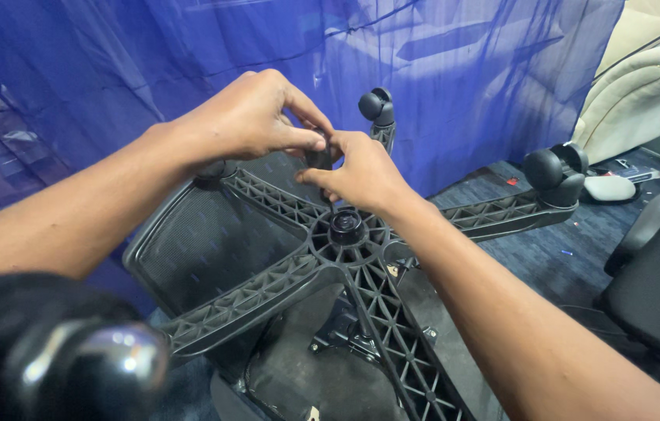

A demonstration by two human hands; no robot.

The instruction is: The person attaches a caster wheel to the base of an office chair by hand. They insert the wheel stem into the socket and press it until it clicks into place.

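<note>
Chair lay inverted, base [345,257] up, exposing the hub [345,226]. Left hand [248,117] and right hand [365,173] both pinched a small black part [319,158] just above the hub, fingers clenched on it.

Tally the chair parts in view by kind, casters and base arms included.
Casters: 3, top, right, blurred near left
Base arms with ribbing: 4, for example
Centre hub: 1
Mesh panel: 1
Small black part pinched by left hand and right hand: 1
Total: 10
</note>
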